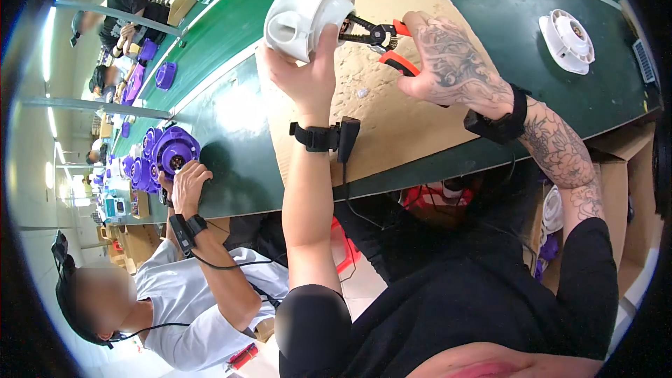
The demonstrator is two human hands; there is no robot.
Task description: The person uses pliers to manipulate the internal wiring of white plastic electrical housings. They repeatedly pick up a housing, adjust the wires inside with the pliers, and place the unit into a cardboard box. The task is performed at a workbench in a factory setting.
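A white round plastic housing [302,3] is held up over the cardboard by my left hand [308,73], its thumb on the rim and its fingers beneath. My right hand [448,59] grips pliers [380,33] with orange-and-black handles. The handles are spread apart, and the black jaws reach into the open side of the housing. Around the jaw tips the inside of the housing is partly hidden, so I cannot tell what they touch.
A cardboard sheet [413,115] covers part of the green table [238,175]. Another white housing [568,40] lies at the far right. At the left, a co-worker's hands [187,185] work beside several purple housings [175,150]. Cardboard boxes [612,203] stand below the table's right end.
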